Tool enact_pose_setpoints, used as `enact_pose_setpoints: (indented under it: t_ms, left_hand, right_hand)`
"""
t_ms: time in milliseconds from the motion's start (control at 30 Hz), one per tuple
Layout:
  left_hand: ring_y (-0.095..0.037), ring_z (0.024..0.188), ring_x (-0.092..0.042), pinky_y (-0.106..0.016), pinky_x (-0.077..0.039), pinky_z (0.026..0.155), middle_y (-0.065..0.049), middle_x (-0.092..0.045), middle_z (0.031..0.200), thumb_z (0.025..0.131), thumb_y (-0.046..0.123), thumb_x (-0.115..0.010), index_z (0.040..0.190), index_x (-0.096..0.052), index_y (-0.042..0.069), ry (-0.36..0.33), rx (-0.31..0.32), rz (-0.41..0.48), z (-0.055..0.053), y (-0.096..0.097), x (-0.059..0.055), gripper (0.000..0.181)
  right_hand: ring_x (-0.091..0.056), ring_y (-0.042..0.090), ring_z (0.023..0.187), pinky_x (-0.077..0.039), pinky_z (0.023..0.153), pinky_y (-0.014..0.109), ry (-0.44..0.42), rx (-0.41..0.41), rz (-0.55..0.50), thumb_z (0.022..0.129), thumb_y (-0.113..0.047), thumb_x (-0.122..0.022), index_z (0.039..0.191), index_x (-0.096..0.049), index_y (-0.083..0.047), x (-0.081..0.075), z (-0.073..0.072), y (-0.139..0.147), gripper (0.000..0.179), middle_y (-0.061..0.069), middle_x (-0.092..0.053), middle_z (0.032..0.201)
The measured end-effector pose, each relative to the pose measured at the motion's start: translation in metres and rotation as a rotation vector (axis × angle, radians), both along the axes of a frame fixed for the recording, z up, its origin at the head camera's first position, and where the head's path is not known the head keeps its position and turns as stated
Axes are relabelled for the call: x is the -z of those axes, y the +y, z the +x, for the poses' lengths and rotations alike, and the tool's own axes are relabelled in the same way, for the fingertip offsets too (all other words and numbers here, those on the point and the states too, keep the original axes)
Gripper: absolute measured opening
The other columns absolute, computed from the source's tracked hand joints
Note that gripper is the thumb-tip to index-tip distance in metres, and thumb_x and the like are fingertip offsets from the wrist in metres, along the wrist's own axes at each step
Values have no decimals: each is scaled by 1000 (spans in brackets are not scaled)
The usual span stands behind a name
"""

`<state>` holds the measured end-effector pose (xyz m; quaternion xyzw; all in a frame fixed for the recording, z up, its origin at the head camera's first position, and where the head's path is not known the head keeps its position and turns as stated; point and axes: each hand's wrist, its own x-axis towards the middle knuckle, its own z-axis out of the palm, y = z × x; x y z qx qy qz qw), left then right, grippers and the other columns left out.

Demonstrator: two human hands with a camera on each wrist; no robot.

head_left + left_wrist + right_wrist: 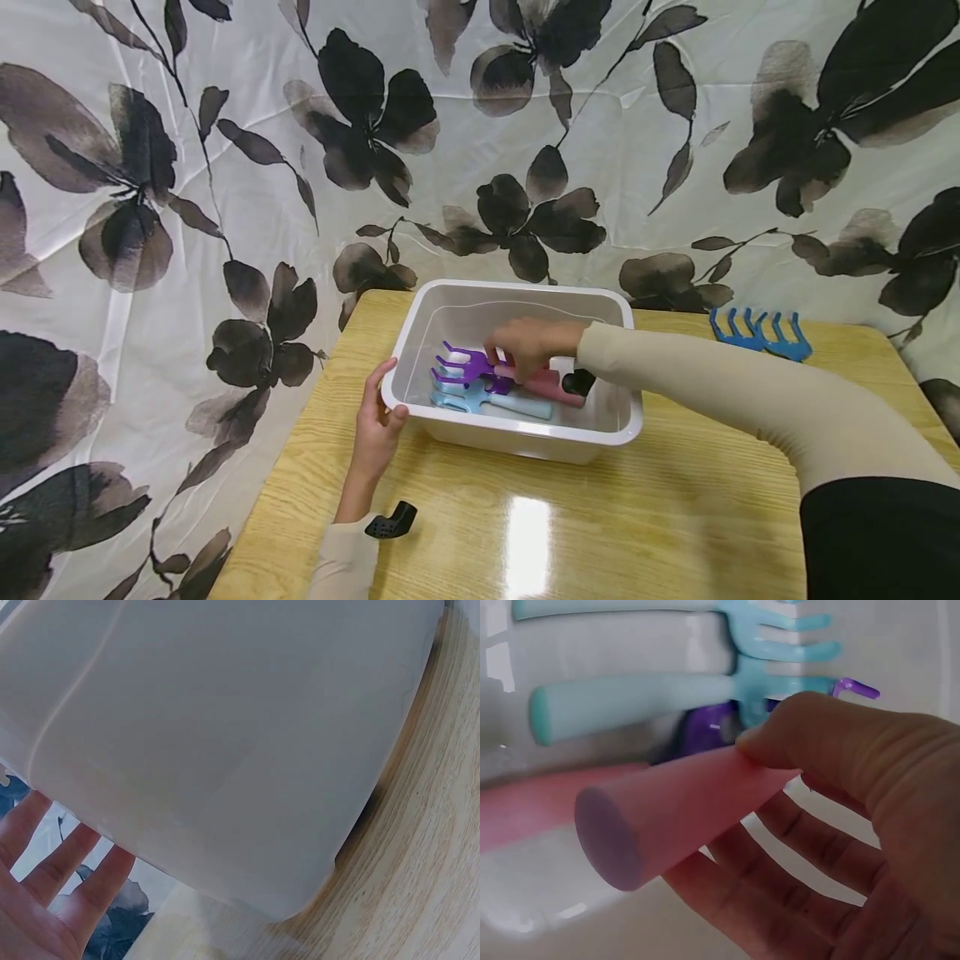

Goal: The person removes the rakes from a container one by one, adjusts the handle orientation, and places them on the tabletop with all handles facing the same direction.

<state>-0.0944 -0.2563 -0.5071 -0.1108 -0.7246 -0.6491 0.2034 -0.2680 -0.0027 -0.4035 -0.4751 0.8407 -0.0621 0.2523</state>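
Note:
A white plastic tub (517, 440) stands on the table with small hand rakes inside. My right hand (528, 343) reaches into it and grips the pink handle (682, 810) of a purple-tined hand rake (467, 367), thumb on top and fingers beneath. Another pink handle (540, 806) lies beside it on the tub floor. Two light blue hand rakes (465, 398) with pale mint handles (637, 705) lie next to these, partly overlapped by the purple tines. At the tub's front left corner, my left hand (377, 433) touches the rim with fingers extended along the outer wall.
Two blue rake heads (761, 333) lie at the back right of the wooden table (600, 525). Behind the table hangs a white cloth with dark flowers (517, 217). A black wrist device (392, 521) sits on the left sleeve.

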Motion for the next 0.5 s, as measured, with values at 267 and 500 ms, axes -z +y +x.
enact_pose_setpoints:
  t_ms: [267, 500]
  left_hand:
    - [-35, 115, -52, -22, -54, 85, -24, -45, 148, 96, 54, -66, 155, -37, 11, -7, -14, -25, 1, 1, -2, 78]
    - [-32, 116, -51, -22, -53, 86, -18, -42, 152, 97, 52, -65, 156, -37, 12, -21, -17, -37, 3, 2, -2, 76]
  right_hand:
    - [-64, 21, 86, -53, 70, 30, 21, -60, -108, 79, -5, -81, 116, -67, -12, -42, 1, 14, 40, 3, -70, 98]
    - [-66, 21, 82, -56, 69, 32, -50, -23, -245, 82, -8, -81, 117, -68, -15, -81, 5, 41, 38, 1, -69, 98]
